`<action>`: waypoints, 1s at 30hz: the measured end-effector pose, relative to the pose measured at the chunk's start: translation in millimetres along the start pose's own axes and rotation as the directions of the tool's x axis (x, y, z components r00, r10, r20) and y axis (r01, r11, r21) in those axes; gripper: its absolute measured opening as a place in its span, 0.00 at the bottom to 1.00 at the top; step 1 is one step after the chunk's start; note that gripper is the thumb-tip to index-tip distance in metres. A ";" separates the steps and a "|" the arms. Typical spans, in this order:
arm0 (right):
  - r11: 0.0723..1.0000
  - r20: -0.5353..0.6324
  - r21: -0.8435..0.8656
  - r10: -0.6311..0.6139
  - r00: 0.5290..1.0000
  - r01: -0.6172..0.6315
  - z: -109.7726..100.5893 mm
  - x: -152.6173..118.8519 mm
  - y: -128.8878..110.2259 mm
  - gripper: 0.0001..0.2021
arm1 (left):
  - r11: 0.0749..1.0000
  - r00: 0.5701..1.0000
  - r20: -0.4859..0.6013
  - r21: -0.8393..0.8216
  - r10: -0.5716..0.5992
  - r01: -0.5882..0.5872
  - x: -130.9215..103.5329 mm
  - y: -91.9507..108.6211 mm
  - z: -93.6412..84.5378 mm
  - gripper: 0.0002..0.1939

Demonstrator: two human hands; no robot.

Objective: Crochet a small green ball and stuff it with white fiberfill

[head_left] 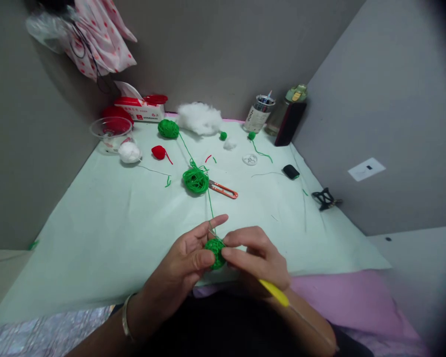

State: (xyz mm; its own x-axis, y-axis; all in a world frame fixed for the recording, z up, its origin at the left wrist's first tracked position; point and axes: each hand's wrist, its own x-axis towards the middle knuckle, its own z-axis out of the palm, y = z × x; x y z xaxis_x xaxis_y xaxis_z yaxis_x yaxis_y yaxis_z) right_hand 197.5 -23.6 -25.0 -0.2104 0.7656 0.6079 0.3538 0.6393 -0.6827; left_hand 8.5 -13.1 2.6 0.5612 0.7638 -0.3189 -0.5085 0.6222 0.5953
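My left hand (193, 258) pinches a small round green crochet piece (215, 254) between thumb and fingers, its index finger stretched out with the green yarn (210, 206) running past it. In my right hand (258, 258) is a crochet hook (275, 292) with a yellow handle; its thin tip meets the top of the crochet piece. The fingertips of that hand also touch the piece's right side. From there the yarn leads up to a loose green tangle (195, 179), beside orange thread snips (223, 189).
Green (168, 129), red (158, 152) and white (129, 152) yarn balls lie at the back left, near a tissue box (144, 110). White stuffing (199, 119), a pen can (258, 115) and a bottle (282, 114) stand along the wall. A black stand (324, 199) is at right.
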 end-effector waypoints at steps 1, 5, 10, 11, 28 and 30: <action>0.997 -0.040 0.068 -0.029 0.999 0.032 2.0 1.6 -0.1 0.19 | 1.000 1.000 0.004 -0.019 0.000 0.000 1.1 0.1 -1.0 0.36; 0.977 -0.155 0.197 -0.047 0.987 0.078 6.5 9.4 -2.2 0.15 | 0.993 0.992 -0.070 0.041 0.109 -0.106 6.7 -1.7 -6.9 0.40; 0.967 -0.125 0.255 0.013 0.992 0.019 0.6 13.2 -4.9 0.11 | 0.942 0.951 -0.121 0.221 0.284 -0.253 10.0 0.0 -12.1 0.41; 0.963 -0.120 0.271 0.032 0.992 0.002 -0.1 12.7 -4.5 0.11 | 0.926 0.941 -0.130 0.263 0.311 -0.270 9.7 1.1 -12.5 0.41; 0.836 -0.166 0.524 0.290 0.943 -0.165 17.4 9.9 -4.9 0.09 | 0.296 0.558 -0.009 0.855 0.830 -0.427 9.4 -18.2 -14.2 0.34; 0.855 -0.174 0.493 0.277 0.945 -0.160 19.1 8.5 -4.7 0.09 | 0.352 0.576 -0.060 0.842 0.815 -0.409 9.8 -18.3 -11.3 0.34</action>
State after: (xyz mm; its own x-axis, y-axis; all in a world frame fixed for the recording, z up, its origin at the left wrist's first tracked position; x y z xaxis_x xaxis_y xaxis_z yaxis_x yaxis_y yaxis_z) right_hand 176.7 -18.7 -24.4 0.0580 0.8883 0.4557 -0.1133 0.4593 -0.8810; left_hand 15.9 -15.0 -19.8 -0.1305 0.9576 0.2568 0.1413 -0.2384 0.9608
